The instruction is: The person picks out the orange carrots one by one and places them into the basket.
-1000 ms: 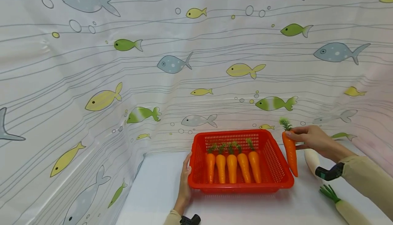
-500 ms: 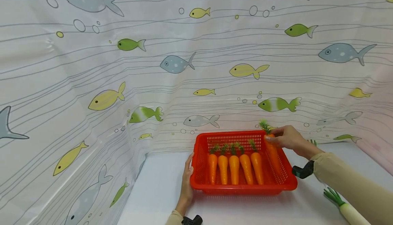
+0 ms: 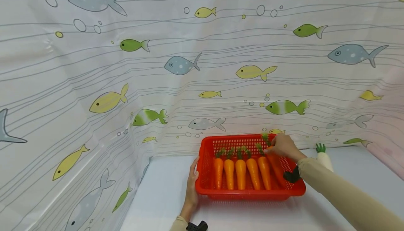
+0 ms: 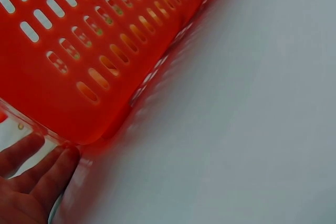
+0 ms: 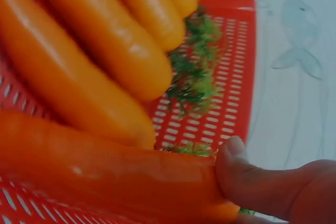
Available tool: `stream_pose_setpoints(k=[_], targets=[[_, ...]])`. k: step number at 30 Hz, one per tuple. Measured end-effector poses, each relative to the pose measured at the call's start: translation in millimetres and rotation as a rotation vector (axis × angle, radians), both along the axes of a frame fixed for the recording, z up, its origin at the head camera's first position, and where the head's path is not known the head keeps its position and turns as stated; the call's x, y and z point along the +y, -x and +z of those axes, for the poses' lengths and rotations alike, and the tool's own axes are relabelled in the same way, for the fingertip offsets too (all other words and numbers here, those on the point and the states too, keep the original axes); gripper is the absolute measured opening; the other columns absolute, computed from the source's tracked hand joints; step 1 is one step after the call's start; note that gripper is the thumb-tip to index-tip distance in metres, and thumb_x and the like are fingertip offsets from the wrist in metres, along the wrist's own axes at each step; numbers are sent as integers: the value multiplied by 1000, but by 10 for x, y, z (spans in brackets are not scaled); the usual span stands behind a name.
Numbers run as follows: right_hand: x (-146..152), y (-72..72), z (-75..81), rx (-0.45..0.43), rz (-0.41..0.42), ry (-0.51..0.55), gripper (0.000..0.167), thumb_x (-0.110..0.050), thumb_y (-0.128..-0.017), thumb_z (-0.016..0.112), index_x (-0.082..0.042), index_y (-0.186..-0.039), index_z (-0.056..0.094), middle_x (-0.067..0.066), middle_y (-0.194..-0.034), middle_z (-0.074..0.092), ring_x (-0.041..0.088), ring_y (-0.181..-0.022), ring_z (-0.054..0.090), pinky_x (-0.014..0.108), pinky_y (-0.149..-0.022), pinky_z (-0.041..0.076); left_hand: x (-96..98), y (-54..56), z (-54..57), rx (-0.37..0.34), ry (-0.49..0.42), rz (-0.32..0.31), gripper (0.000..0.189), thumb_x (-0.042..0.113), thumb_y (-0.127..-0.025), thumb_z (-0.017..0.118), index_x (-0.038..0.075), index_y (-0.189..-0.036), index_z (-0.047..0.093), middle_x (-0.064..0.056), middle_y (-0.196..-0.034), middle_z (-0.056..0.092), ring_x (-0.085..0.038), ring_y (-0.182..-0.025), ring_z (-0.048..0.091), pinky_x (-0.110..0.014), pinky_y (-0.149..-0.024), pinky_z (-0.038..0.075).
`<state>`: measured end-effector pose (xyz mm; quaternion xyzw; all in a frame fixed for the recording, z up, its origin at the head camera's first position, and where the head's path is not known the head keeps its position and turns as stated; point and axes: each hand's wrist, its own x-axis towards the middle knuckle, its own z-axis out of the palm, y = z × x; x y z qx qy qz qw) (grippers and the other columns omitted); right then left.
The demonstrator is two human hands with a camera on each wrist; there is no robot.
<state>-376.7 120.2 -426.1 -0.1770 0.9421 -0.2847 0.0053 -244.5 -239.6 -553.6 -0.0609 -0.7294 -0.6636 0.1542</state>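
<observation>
My right hand pinches an orange carrot near its leafy end, inside the right part of a red plastic basket. In the right wrist view the thumb presses on the carrot's thick end; the other fingers are mostly hidden. Left of it, several carrots lie side by side, green tops toward the back wall of the basket. My left hand rests against the basket's left side. The left wrist view shows its fingers nearly straight, with tips touching the rim.
A white radish with green leaves lies on the white table to the right of the basket, partly behind the right forearm. Behind the table hangs a white sheet printed with fish.
My right hand has brought the carrot leftward from beyond the basket's right rim and down into the basket beside the others. The left hand stays at the left rim.
</observation>
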Motion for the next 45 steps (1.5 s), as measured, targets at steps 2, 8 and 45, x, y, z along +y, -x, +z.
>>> stream_pose_setpoints(k=[2, 8, 45], targets=[[-69, 12, -6, 17, -7, -71, 52, -26, -86, 88, -12, -58, 46, -7, -56, 30, 12, -54, 30, 26, -50, 28, -12, 0, 3, 2, 2, 2, 57, 38, -111, 24, 35, -168, 27, 5, -176, 26, -32, -158, 35, -55, -122, 42], [-182, 52, -78, 0, -30, -215, 42, -25, -82, 91, 8, -88, 65, 14, -78, 67, 27, -73, 59, 53, -75, 59, -11, 23, -10, 6, 10, -2, 57, 39, -112, 24, 32, -168, 26, -1, -176, 25, -37, -157, 34, -55, -121, 43], [-329, 39, -366, 23, -172, -144, 37, -15, -81, 87, 12, -101, 70, 20, -85, 73, 30, -67, 62, 50, -68, 63, 6, -14, -14, -24, 0, 1, 57, 41, -111, 26, 37, -167, 26, 3, -175, 28, -33, -156, 38, -53, -120, 45]])
